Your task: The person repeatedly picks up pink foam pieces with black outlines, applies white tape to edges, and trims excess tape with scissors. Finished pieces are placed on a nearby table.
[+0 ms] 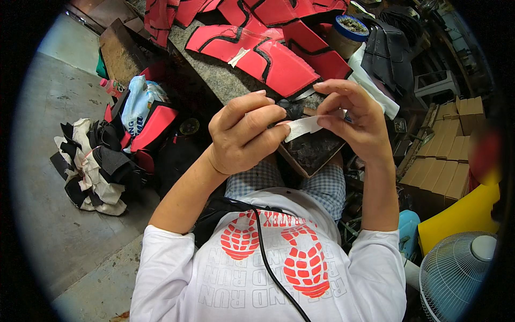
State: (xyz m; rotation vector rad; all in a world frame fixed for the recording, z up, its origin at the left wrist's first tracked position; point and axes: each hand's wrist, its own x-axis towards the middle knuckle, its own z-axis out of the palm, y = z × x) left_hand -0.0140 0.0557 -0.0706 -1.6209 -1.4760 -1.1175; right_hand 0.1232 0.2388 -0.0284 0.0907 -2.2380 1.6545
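Note:
A short narrow white strip (302,129), perhaps tape or fabric, is stretched between my two hands above my lap. My left hand (248,129) pinches one end between thumb and fingers. My right hand (355,119) grips the other end by thumb and index finger, its upper fingers raised. Behind the strip, a dark lump (292,109) shows next to my left fingertips. Below the hands a worn, dark-topped block (311,153) rests between my knees. Just beyond, red curved panels with black lines (281,64) lie on a stone slab (206,72); one bears a small white scrap (238,57).
A jar with a blue rim (351,27) stands at the back right, near black pieces (387,51). Brown cartons (440,155) and a white fan (461,276) are at the right. Black and white scraps (91,166) are heaped on the floor (43,129) at left.

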